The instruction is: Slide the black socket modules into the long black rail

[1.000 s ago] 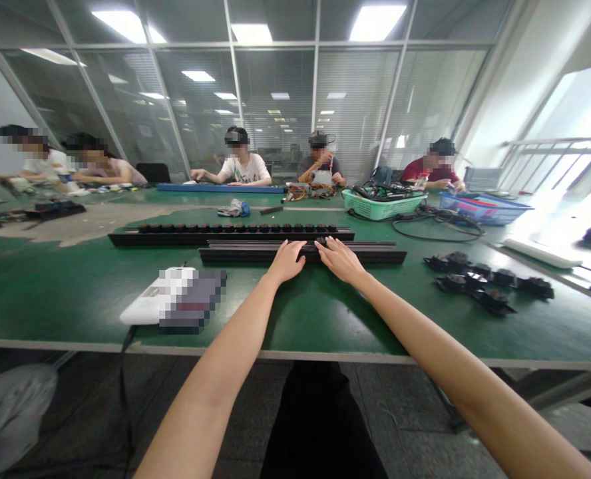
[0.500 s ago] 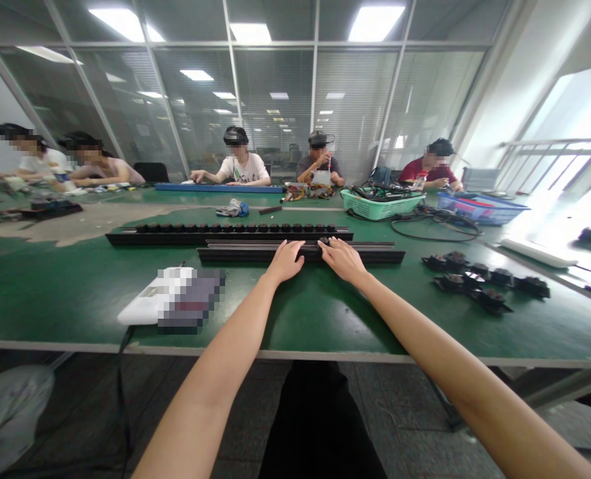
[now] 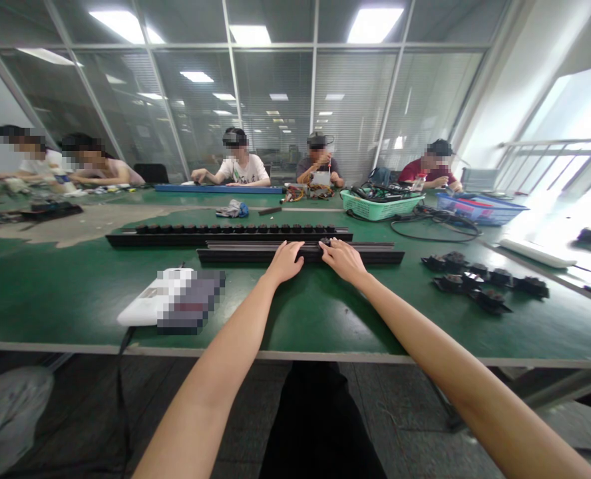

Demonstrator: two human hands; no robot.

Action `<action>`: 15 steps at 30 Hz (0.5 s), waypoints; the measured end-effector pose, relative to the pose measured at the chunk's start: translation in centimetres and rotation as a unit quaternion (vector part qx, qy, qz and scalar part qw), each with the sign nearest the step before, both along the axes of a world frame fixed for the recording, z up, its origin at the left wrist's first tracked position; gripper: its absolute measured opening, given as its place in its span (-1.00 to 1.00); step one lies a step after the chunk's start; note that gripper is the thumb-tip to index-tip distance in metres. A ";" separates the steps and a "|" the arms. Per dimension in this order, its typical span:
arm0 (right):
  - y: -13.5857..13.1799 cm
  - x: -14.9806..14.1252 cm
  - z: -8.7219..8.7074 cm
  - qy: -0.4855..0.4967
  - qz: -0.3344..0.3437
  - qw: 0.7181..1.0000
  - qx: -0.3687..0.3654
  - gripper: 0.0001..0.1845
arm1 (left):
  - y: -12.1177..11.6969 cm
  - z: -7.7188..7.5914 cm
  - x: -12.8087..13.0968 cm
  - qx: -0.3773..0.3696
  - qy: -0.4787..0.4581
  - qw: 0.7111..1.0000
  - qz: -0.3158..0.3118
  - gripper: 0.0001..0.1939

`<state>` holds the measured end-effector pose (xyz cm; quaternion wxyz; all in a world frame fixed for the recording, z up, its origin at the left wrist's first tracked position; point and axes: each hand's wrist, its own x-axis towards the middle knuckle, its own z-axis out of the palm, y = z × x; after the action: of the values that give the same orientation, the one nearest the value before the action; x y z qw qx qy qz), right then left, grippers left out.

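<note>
Head view: hands (image 3: 285, 261) (image 3: 343, 261) outstretched (palms down)

The head camera faces forward and down, close over the left hand (image 3: 285, 261) and right hand (image 3: 343, 261), seemingly wide-angle.

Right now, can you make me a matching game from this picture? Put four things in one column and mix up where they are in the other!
Things:
1. Left hand
2. Green plastic basket
3. Blue plastic basket
4. Long black rail with round knobs

Places:
A. Behind the nearer long black rail
B. Near the bright window
C. Resting on the nearer long black rail
D. Holding tangled black cables

Right pairs: 1-C, 2-D, 3-B, 4-A
</note>
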<state>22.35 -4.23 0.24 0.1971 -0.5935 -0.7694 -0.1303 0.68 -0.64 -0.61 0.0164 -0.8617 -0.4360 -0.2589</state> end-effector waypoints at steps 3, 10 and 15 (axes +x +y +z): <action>-0.3 0.1 0.3 0.004 -0.008 1.000 -0.003 -0.48 | 0.0 0.0 0.0 0.001 -0.002 1.000 0.001 -0.46; -0.3 0.1 0.2 0.022 -0.008 1.000 0.002 -0.48 | 0.2 -0.2 -0.1 0.005 -0.006 1.000 -0.003 -0.45; -0.1 0.2 -0.1 0.034 -0.001 0.999 0.000 -0.46 | 0.1 -0.2 0.0 0.003 -0.006 1.000 -0.002 -0.45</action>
<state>22.60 -4.37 0.13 0.2227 -0.5985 -0.7616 -0.1101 0.63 -0.51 -0.76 0.0162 -0.8609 -0.4336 -0.2657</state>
